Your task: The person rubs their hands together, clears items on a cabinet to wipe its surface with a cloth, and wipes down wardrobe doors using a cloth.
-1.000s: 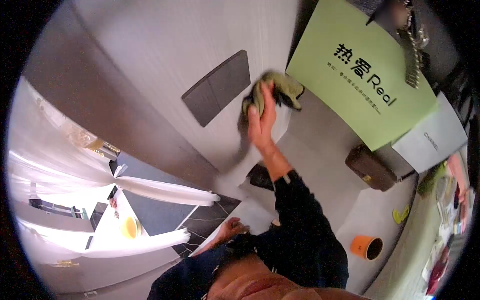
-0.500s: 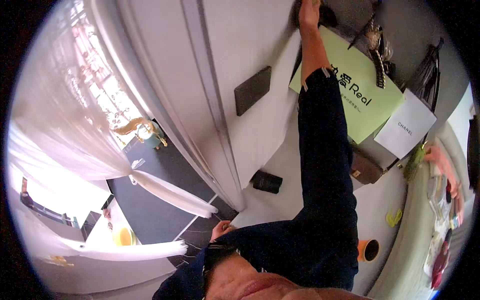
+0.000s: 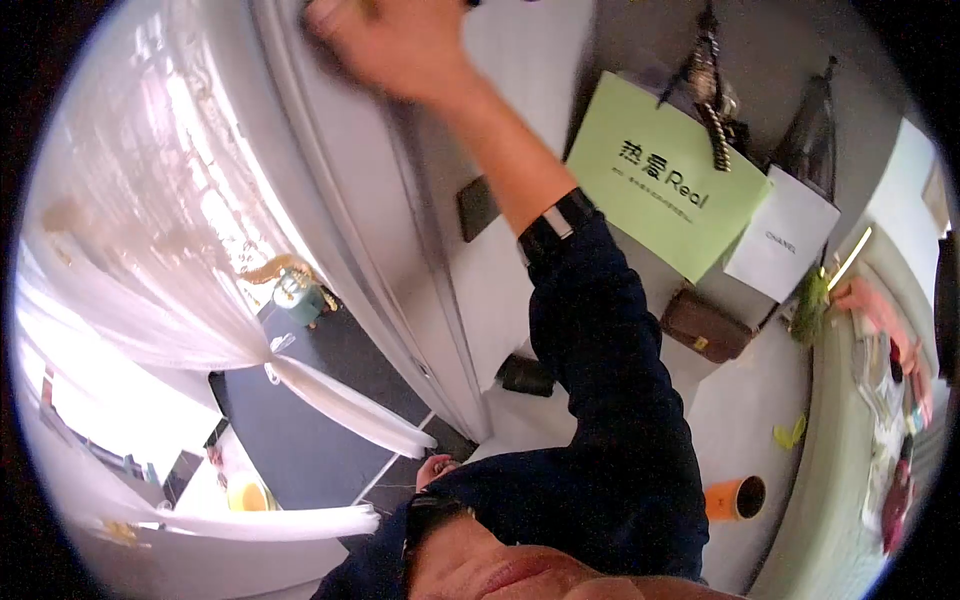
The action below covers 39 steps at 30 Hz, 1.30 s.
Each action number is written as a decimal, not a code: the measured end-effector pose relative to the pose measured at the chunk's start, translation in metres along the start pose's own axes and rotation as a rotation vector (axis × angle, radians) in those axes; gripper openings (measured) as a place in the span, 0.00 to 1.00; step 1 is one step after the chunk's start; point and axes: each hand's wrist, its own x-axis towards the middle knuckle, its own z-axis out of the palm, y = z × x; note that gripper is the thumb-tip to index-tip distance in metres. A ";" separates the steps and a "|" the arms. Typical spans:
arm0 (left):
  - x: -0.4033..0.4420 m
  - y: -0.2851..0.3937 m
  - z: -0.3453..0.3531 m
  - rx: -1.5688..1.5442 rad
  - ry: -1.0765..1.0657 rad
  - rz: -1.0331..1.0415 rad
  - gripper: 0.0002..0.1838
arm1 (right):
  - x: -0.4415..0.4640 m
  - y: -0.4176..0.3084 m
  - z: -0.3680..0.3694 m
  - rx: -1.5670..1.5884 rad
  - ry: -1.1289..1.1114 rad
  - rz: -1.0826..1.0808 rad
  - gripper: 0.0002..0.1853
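Note:
My right hand is raised at the top edge, in front of the pale door frame. A scrap of greenish cloth shows at its fingers, and most of the cloth is cut off by the frame edge. Below my forearm, a dark rectangular plate is on the pale panel. My left hand is low beside my body, near the foot of the door frame. My sleeve hides much of it, and its fingers are too small to read.
On the right are a green paper bag, a white bag, a brown purse and an orange cup. A black object lies by the panel. Sheer curtains hang at left near a small teal stool.
My right hand has moved with the cloth from the pale panel, up past the green bag, then left to the door frame. The view has shifted, and my left hand shows less.

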 end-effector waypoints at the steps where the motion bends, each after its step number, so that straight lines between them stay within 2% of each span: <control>1: -0.002 0.019 0.006 0.069 -0.005 0.024 0.14 | -0.007 -0.002 0.004 -0.230 0.187 -0.321 0.24; 3: -0.016 0.076 0.026 0.209 -0.014 0.071 0.14 | -0.008 0.003 -0.003 -0.126 0.026 -0.227 0.20; 6: -0.012 0.059 0.014 0.540 0.103 0.200 0.12 | -0.008 -0.003 -0.005 -0.235 -0.039 0.063 0.20; 8: 0.004 0.031 -0.014 0.337 0.117 0.005 0.11 | -0.012 -0.008 0.000 -0.296 -0.026 0.352 0.23; 10: -0.006 0.021 -0.018 0.192 0.131 -0.020 0.11 | -0.030 -0.012 0.007 -0.237 0.240 0.361 0.28; 12: -0.029 0.013 -0.011 0.113 0.140 0.123 0.12 | -0.069 -0.030 0.011 -0.364 0.124 0.320 0.31; 14: -0.036 -0.007 -0.021 0.085 0.110 0.147 0.12 | -0.125 -0.049 0.016 -0.449 0.008 0.308 0.31; 16: -0.037 -0.022 -0.032 0.147 0.091 0.160 0.12 | -0.196 -0.069 0.011 -0.338 -0.140 0.289 0.36; 17: -0.037 -0.022 -0.035 0.291 0.113 0.061 0.12 | -0.238 -0.075 0.010 -0.231 -0.180 0.335 0.35; 18: -0.035 -0.013 -0.031 0.316 0.082 0.085 0.12 | -0.278 -0.078 0.009 -0.123 -0.218 0.380 0.33; 20: -0.031 0.004 -0.020 0.366 0.026 0.115 0.12 | -0.335 -0.087 -0.011 -0.319 -0.273 0.187 0.31; 22: -0.013 -0.001 -0.017 0.344 -0.035 0.020 0.11 | -0.386 -0.078 -0.024 -0.178 -0.318 0.174 0.27; 24: -0.014 0.035 0.024 0.371 -0.072 0.055 0.10 | -0.453 -0.075 -0.031 0.100 -0.367 0.528 0.23; 25: -0.002 0.029 0.029 0.464 -0.112 0.100 0.12 | -0.492 -0.075 -0.034 0.302 -0.383 0.877 0.21; 27: 0.031 -0.014 0.026 0.613 -0.220 0.139 0.15 | -0.518 -0.096 -0.049 0.633 -0.277 1.293 0.17; 28: 0.045 -0.036 0.025 0.668 -0.290 0.135 0.17 | -0.532 -0.100 -0.072 0.411 -0.492 1.198 0.17; 30: 0.041 0.021 0.069 0.803 -0.324 0.160 0.19 | -0.557 -0.108 -0.119 -0.066 -0.873 0.913 0.18; 32: 0.058 0.010 0.075 0.751 -0.310 0.097 0.21 | -0.614 -0.112 -0.173 -0.297 -0.775 1.356 0.22; 33: 0.071 0.002 0.077 0.724 -0.299 0.074 0.22 | -0.571 -0.118 -0.202 -0.439 -0.696 1.531 0.23; 34: 0.089 -0.009 0.076 0.767 -0.313 0.075 0.24 | -0.555 -0.120 -0.229 -0.402 -0.497 1.742 0.23; 36: 0.121 -0.027 0.077 0.820 -0.314 0.058 0.29 | -0.582 -0.131 -0.292 -0.648 -0.485 1.563 0.22; 38: 0.148 -0.027 0.097 0.809 -0.257 0.007 0.35 | -0.609 -0.131 -0.339 -0.589 -0.439 1.980 0.22; 39: 0.162 -0.025 0.109 0.785 -0.215 -0.021 0.39 | -0.627 -0.132 -0.346 -0.438 -0.307 2.048 0.22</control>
